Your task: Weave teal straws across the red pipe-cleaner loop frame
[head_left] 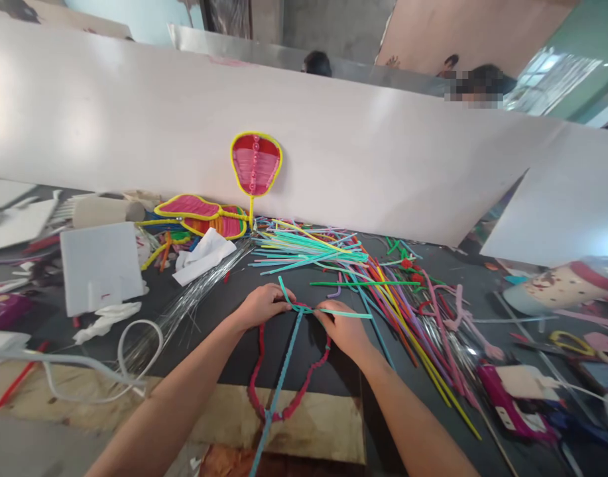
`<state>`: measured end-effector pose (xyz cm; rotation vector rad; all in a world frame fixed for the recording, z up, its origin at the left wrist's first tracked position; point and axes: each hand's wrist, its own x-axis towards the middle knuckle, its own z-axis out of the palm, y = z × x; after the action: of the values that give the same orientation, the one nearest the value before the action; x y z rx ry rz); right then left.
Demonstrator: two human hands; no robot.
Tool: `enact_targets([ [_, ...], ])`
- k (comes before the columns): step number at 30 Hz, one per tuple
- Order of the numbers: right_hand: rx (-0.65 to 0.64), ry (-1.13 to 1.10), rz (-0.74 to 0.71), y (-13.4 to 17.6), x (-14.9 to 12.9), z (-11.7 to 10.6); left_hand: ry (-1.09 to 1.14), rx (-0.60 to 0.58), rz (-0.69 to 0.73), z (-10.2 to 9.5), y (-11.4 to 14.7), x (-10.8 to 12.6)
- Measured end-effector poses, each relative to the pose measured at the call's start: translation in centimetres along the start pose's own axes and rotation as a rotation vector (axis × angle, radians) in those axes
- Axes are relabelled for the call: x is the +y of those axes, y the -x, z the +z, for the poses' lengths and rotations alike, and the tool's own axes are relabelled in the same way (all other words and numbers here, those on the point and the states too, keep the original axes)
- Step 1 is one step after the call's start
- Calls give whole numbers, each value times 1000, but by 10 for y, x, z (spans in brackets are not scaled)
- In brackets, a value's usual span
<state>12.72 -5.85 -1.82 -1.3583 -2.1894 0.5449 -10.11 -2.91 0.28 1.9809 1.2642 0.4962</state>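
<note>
Between my two hands hangs a frame of dark red pipe cleaner (254, 387), bent into a rounded loop. A blue twisted pipe-cleaner stem (286, 361) runs down its middle and out past the bottom. My left hand (264, 306) pinches the loop's top left, and my right hand (344, 331) grips its top right. Across the top, where the stem meets the loop, lies a mint-green pipe cleaner (346, 314). One end of it sticks up beside my left fingers; the other passes over my right hand. The fingertips partly hide the joint.
Mint-green pipe cleaners (313, 248) lie in a pile beyond my hands. A fan-shaped pink and yellow piece (256, 164) stands against the white partition (383, 152). Thin wires (204, 278) are at left; a magenta device (512, 407) and a tumbler (562, 286) are at right.
</note>
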Motion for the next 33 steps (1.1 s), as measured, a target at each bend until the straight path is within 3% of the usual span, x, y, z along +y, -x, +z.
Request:
enact_targets([
  [10, 17, 73, 124, -4, -2, 5, -39, 4, 80, 0, 1, -6],
  [18, 110, 40, 33, -2, 1, 7, -108, 16, 145, 2, 2, -7],
  [33, 123, 34, -75, -1, 1, 9, -296, 61, 237, 7, 0, -4],
])
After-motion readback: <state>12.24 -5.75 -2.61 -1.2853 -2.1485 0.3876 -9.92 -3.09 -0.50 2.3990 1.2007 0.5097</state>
